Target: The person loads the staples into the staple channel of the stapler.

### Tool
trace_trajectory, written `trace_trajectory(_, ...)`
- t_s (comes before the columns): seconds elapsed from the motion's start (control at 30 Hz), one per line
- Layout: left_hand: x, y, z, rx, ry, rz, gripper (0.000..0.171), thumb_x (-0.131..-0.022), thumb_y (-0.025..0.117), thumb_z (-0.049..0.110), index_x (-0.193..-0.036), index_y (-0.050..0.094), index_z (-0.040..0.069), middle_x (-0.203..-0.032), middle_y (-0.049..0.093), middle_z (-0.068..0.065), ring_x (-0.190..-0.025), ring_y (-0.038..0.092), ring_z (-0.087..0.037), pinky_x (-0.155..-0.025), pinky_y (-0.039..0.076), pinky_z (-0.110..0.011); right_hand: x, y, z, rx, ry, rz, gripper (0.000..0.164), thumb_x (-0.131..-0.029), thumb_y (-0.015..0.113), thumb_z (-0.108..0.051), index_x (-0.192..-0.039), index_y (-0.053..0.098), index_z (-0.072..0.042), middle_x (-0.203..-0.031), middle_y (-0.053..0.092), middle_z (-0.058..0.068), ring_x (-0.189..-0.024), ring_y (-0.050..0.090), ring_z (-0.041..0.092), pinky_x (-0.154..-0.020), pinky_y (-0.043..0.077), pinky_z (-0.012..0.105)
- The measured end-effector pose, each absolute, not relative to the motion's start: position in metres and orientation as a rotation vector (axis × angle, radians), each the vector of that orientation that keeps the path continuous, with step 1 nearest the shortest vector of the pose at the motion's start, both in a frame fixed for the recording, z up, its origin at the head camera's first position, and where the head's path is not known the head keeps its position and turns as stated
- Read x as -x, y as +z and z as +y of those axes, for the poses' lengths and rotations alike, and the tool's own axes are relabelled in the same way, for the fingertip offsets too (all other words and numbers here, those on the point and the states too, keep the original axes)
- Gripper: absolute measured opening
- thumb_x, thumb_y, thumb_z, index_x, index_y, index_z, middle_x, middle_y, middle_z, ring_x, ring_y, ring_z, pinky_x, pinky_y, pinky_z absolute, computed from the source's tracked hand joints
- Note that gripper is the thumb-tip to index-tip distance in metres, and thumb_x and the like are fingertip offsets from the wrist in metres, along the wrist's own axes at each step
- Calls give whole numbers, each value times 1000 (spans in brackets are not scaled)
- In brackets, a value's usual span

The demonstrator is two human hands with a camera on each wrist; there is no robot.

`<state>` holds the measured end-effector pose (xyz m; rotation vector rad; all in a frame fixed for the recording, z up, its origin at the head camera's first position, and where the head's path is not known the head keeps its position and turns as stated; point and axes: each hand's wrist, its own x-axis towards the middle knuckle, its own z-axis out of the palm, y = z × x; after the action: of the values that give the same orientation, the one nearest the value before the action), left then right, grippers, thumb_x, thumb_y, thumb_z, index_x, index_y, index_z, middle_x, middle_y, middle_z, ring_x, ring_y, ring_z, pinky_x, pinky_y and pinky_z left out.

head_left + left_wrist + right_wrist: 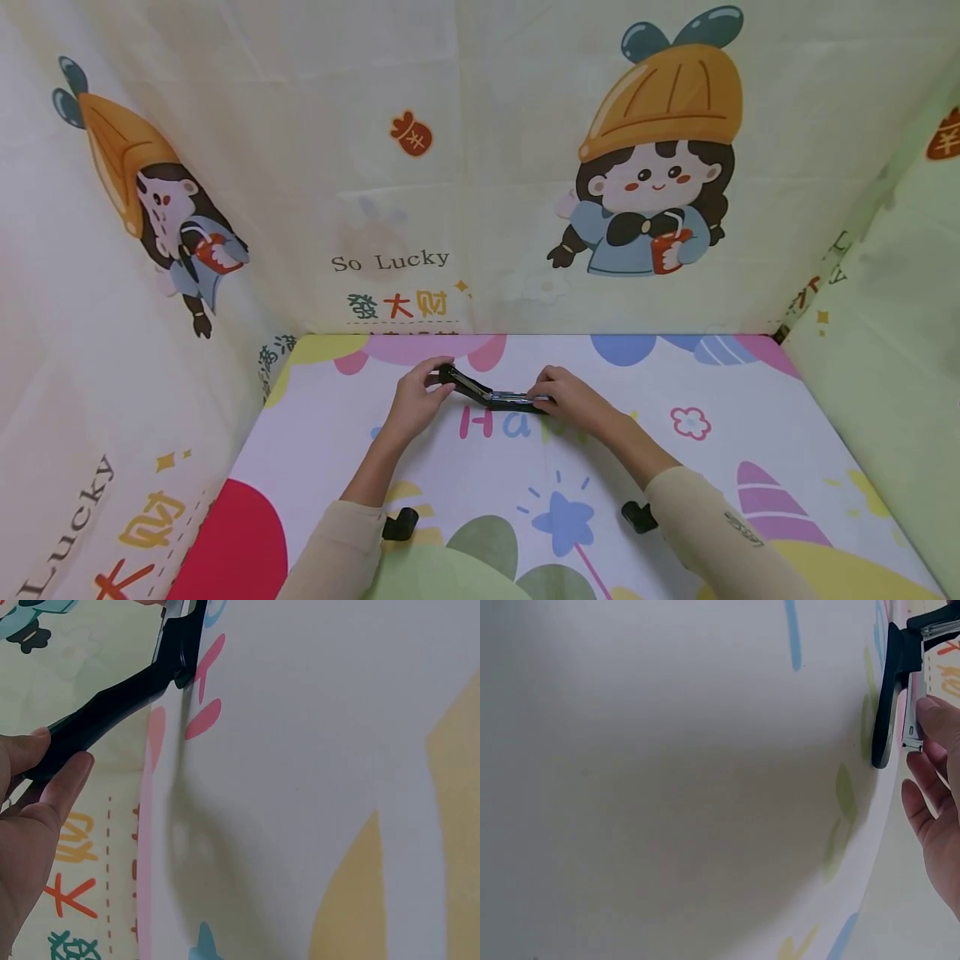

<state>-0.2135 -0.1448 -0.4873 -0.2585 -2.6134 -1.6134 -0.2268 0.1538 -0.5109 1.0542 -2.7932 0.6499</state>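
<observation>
A black stapler stands opened wide near the back of the table in the head view, its base low over the printed letters. My left hand pinches the far end of its raised top arm between thumb and fingers. At the other end, my right hand has its thumb and fingers on the silvery staple channel, which sits slightly apart from the black base. In the right wrist view the lower fingers are loosely bent beneath the channel's end.
The table wears a white cover with colourful printed shapes and letters. Cream cloth walls with cartoon figures rise behind it and on both sides. Black wrist devices show beside the beige sleeves.
</observation>
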Motion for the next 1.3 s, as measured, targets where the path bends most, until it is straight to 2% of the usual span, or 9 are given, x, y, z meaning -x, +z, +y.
trace_trajectory(0.27,213,-487,-143,232,-1590,-2633,45,-86,72,6,-128,61,16,-127,62,-1,-110,65,-23,-90,57,-35,221,-509,161,-998,702,-2794,19,-85,74,-19,-104,72,-16,-103,64,0,-97,58,16,-87,52,35)
trace_trajectory(0.5,213,-485,-142,225,-1555,-2656,44,-86,71,8,-127,61,23,-128,62,1,-110,64,-24,-93,56,-37,217,-514,174,-837,800,-2864,36,-82,77,-25,-115,68,-12,-106,64,0,-99,60,16,-88,52,38)
trace_trajectory(0.63,213,-485,-141,233,-1550,-2646,44,-86,72,7,-126,62,23,-128,62,1,-109,64,-24,-94,55,-39,217,-516,178,-806,793,-2931,41,-81,78,-25,-117,67,-9,-105,65,2,-95,60,17,-86,52,38)
trace_trajectory(0.77,212,-484,-140,264,-1551,-2627,44,-85,72,6,-126,62,21,-127,62,-2,-107,64,-25,-94,55,-42,219,-518,179,-795,783,-2984,40,-81,79,-25,-115,68,-6,-101,65,3,-89,59,15,-81,52,35)
trace_trajectory(0.93,212,-483,-138,292,-1572,-2611,44,-85,72,4,-126,62,16,-126,62,-4,-106,64,-27,-95,54,-46,220,-521,177,-737,812,-3020,37,-81,78,-23,-112,68,-6,-99,63,2,-89,58,13,-81,52,33)
trace_trajectory(1.2,212,-478,-132,281,-1596,-2627,46,-85,73,8,-128,61,16,-125,62,-1,-110,63,-24,-90,57,-37,218,-521,174,-707,843,-3013,33,-81,78,-20,-109,68,-5,-97,62,2,-88,58,13,-81,52,34)
trace_trajectory(1.3,213,-476,-127,267,-1606,-2638,44,-85,73,11,-127,61,21,-122,63,2,-111,63,-22,-89,57,-36,219,-522,174,-710,840,-3006,32,-81,78,-20,-109,68,-5,-96,62,2,-87,58,13,-81,53,33)
